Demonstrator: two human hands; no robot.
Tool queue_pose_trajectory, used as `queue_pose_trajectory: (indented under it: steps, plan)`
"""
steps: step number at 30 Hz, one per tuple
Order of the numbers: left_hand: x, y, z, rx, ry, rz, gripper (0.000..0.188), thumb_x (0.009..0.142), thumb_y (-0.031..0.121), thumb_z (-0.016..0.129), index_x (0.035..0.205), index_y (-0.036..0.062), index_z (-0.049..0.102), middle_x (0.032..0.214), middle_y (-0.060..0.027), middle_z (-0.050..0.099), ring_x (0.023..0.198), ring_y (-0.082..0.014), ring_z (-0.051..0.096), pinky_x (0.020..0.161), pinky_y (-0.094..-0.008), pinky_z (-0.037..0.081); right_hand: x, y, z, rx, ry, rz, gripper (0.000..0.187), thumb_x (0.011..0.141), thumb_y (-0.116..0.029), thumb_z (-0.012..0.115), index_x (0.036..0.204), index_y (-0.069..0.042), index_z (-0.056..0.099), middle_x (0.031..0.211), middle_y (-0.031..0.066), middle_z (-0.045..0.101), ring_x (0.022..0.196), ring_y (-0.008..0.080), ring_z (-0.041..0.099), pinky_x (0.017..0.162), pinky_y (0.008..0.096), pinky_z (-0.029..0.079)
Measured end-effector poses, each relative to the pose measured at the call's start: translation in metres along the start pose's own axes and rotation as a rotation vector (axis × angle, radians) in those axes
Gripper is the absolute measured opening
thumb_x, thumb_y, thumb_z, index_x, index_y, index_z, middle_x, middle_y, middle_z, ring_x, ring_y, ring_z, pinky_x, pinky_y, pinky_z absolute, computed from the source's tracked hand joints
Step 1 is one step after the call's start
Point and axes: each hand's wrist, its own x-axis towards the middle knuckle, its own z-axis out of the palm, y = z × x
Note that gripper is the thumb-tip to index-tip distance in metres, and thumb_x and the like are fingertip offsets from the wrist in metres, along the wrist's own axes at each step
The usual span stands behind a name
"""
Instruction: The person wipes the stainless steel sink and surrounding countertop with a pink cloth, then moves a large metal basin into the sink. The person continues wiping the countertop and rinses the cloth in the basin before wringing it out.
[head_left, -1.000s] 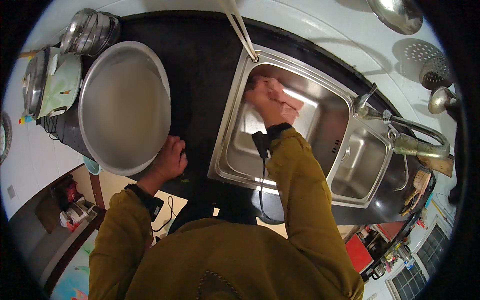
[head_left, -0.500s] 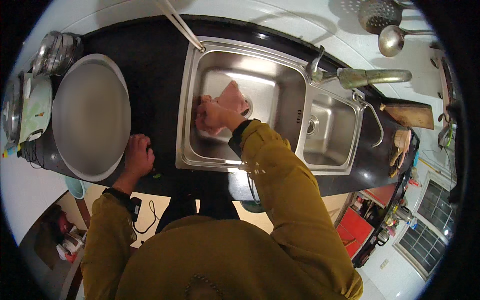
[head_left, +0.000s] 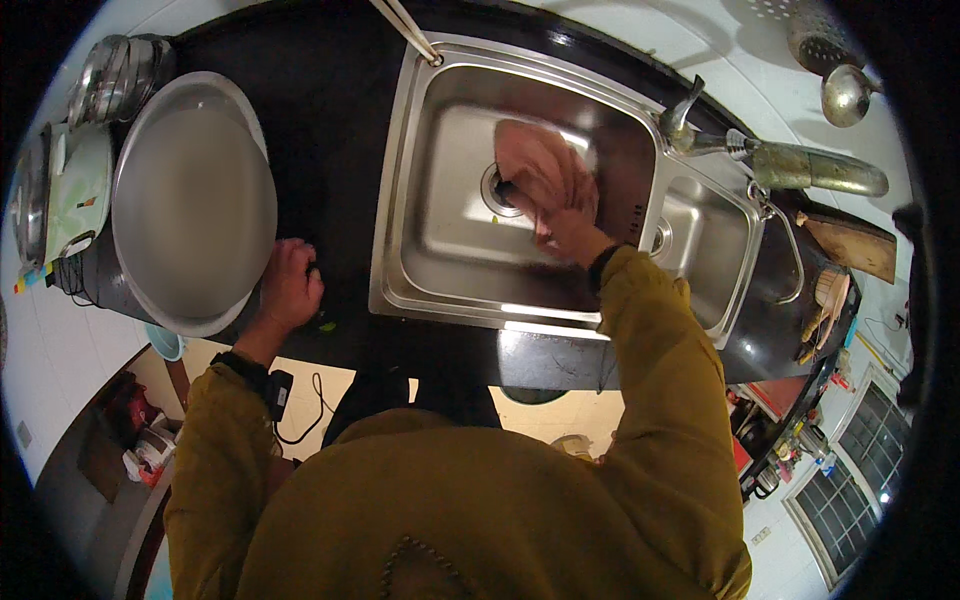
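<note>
A crumpled pink cloth [head_left: 545, 165] lies against the bottom and right side of the large sink basin [head_left: 450, 215]. My right hand [head_left: 574, 232] is closed on the cloth's near end, and the cloth's folds partly hide the fingers. The drain [head_left: 500, 192] shows just left of the cloth, with a small green scrap beside it. Beside the large oval metal tub [head_left: 265, 190], my left hand [head_left: 290, 285] rests on the dark counter with its fingers curled in. I see nothing in that hand. What the tub holds is blurred out.
A smaller sink basin [head_left: 690, 240] adjoins on the right. The faucet [head_left: 810, 168] reaches over the sink's back right. Stacked metal bowls [head_left: 120, 80] and a pale green pot [head_left: 80, 190] stand at far left. A brush [head_left: 830, 290] and wooden board [head_left: 848, 245] lie at right.
My right hand has moved the cloth from the left side of the large basin to its right side. My left hand stays on the counter by the tub. The view has shifted slightly.
</note>
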Motion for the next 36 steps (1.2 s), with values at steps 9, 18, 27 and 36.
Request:
queue_pose_trajectory:
  steps: [9, 18, 27, 36]
  plan:
    - [-0.004, 0.0, 0.003, -0.062, -0.021, -0.051, 0.035, 0.074, 0.007, 0.065, 0.106, 0.0062, 0.05, 0.111, -0.0166, 0.051, 0.107, -0.0374, 0.05, 0.093, -0.0493, 0.043, 0.063, -0.034, 0.02, 0.679, -0.72, -0.229, 0.026, 0.08, -0.023, 0.061, 0.101, -0.009, 0.063, 0.09, 0.0122, 0.063, 0.083, 0.0257, 0.059, 0.072, 0.0358, 0.046]
    - [-0.004, 0.005, 0.0, -0.079, -0.025, -0.102, 0.034, 0.077, 0.011, 0.065, 0.107, 0.0068, 0.052, 0.114, -0.016, 0.052, 0.11, -0.0378, 0.05, 0.096, -0.0493, 0.041, 0.115, -0.152, 0.017, 0.396, -0.247, -0.094, 0.021, 0.079, -0.015, 0.055, 0.085, 0.003, 0.063, 0.082, 0.0198, 0.067, 0.076, 0.0319, 0.067, 0.064, 0.0438, 0.051]
    - [-0.001, 0.006, 0.001, -0.09, 0.07, -0.034, 0.029, 0.074, 0.005, 0.063, 0.1, 0.0056, 0.051, 0.107, -0.0167, 0.051, 0.104, -0.0384, 0.048, 0.091, -0.048, 0.041, 0.032, -0.188, -0.08, 0.615, -0.249, -0.314, 0.034, 0.064, -0.004, 0.063, 0.098, 0.001, 0.064, 0.082, 0.0178, 0.066, 0.079, 0.0293, 0.065, 0.071, 0.0383, 0.051]
    - [0.003, 0.04, -0.042, -0.558, 0.021, 0.046, 0.075, 0.071, 0.003, 0.074, 0.136, 0.0089, 0.04, 0.129, -0.0171, 0.044, 0.122, -0.0351, 0.045, 0.108, -0.0427, 0.035, -0.069, -0.268, -0.169, 0.957, -0.149, -0.343, 0.039, 0.072, 0.003, 0.063, 0.11, -0.001, 0.064, 0.095, 0.0121, 0.066, 0.093, 0.0191, 0.061, 0.087, 0.0334, 0.047]
